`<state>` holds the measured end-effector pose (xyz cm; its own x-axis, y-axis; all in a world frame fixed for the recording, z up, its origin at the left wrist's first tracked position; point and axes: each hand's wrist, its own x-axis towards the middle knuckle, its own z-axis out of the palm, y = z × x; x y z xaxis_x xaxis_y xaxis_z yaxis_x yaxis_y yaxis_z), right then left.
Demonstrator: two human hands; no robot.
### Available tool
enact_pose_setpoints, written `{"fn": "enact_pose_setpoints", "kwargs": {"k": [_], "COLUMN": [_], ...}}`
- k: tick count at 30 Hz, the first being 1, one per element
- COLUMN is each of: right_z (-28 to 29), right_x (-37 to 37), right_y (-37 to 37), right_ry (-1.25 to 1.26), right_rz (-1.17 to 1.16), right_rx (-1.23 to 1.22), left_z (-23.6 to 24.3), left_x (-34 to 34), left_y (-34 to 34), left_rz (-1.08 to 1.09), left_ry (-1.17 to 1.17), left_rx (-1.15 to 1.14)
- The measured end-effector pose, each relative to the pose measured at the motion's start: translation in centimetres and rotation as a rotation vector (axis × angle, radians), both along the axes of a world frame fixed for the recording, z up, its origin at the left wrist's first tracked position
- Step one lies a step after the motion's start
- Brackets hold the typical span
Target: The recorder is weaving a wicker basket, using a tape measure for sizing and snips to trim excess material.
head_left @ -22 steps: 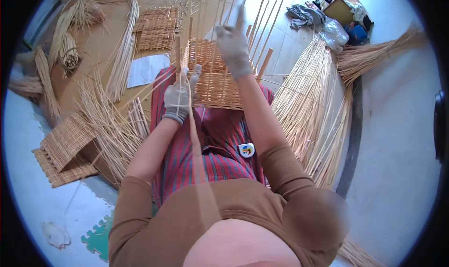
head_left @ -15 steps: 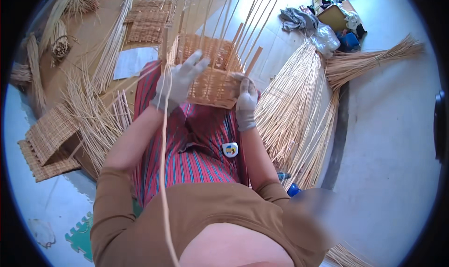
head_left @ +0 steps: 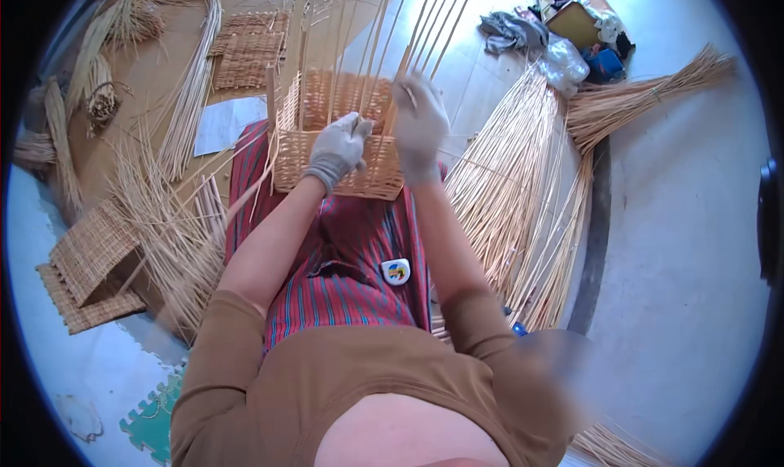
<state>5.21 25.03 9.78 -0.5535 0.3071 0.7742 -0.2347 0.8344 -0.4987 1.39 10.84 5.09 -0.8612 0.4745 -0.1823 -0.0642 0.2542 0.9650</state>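
A half-woven wicker basket (head_left: pixel 298 169) rests on my lap, with tall thin upright canes (head_left: pixel 377 38) rising from its walls and thicker corner sticks. My left hand (head_left: pixel 336 150), in a pale grey glove, is closed at the top edge of the near wall, thumb and fingers pinched there. Above the right corner is my right hand (head_left: pixel 421 124), gloved too and slightly blurred. Its fingers curl in beside the uprights; whatever they hold is hidden. From the basket's left corner a long loose strand (head_left: pixel 251 186) runs down to the left, smeared by motion.
A striped red cloth (head_left: pixel 327 299) covers my legs, with a white round-edged tape measure (head_left: pixel 396 272) on it. Cane bundles (head_left: pixel 514 181) lie at right, more loose canes (head_left: pixel 167 222) at left. Woven panels (head_left: pixel 94 250) sit left, another panel (head_left: pixel 251 49) beyond a white sheet (head_left: pixel 220 125).
My left hand has moved right from the left corner, its spread fingers now closed. The right hand has risen off the right corner. The long strand has swung left, away from my chest.
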Motion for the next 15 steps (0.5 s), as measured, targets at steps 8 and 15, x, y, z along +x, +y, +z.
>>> {"fn": "enact_pose_setpoints", "kwargs": {"k": [8, 15], "right_z": [1.6, -1.2], "right_x": [8.2, 6.2], "right_y": [-0.1, 0.2], "right_ry": [-0.349, -0.644], "right_rz": [-0.173, -0.337], "right_rx": [-0.470, 0.092], "left_z": [-0.7, -4.4], "left_x": [-0.6, 4.2], "left_y": [0.3, -3.0], "left_rz": [0.029, 0.324], "left_ry": [-0.099, 0.563], "left_rx": [0.086, 0.338]}}
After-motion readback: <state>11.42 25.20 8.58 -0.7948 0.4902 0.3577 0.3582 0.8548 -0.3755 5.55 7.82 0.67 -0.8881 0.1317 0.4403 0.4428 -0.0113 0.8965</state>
